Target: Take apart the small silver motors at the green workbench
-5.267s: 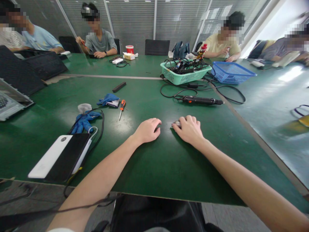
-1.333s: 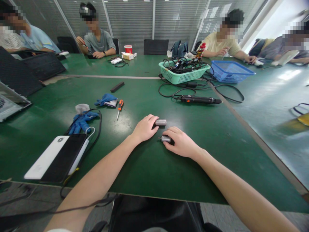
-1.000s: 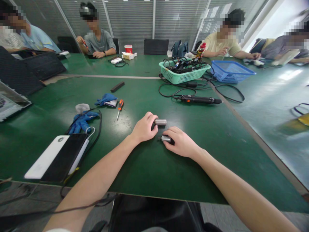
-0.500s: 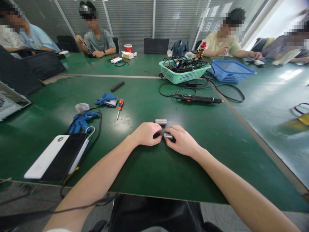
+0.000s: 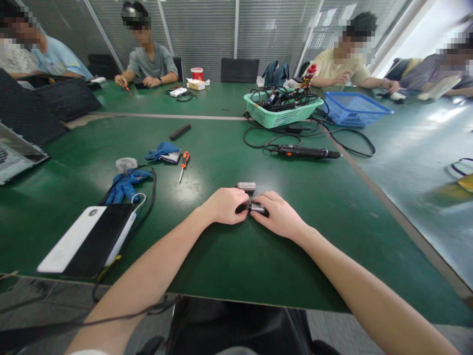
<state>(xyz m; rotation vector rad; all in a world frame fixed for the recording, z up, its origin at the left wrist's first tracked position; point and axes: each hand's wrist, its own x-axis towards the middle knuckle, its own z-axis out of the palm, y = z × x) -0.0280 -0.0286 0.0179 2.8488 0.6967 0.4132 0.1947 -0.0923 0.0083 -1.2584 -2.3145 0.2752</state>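
Just above the green table [image 5: 229,261], a small silver metal cylinder [image 5: 257,207] lies sideways between my two hands. My right hand [image 5: 277,213] is closed on it, fingers on the far side and thumb on the near side. Curled in from the other side, my left hand [image 5: 226,205] pinches the dark left end of the same cylinder; its fingertips partly hide that end. A second silver cylinder [image 5: 246,186] of similar size rests on the table just beyond my fingers, its left end close to my left knuckles.
Left: a phone-like slab [image 5: 86,240] with cable, blue gloves [image 5: 125,187], an orange-handled screwdriver [image 5: 184,166] and a dark bar [image 5: 180,132]. Ahead right: a black corded power screwdriver [image 5: 308,152], a green basket [image 5: 275,117] of cables and a blue basket [image 5: 353,116]. Several people sit around the table.
My fingertips have shifted slightly at the cylinder, and more of its silver side shows. Across the table, a person's hand with an orange tool has come down to the tabletop.
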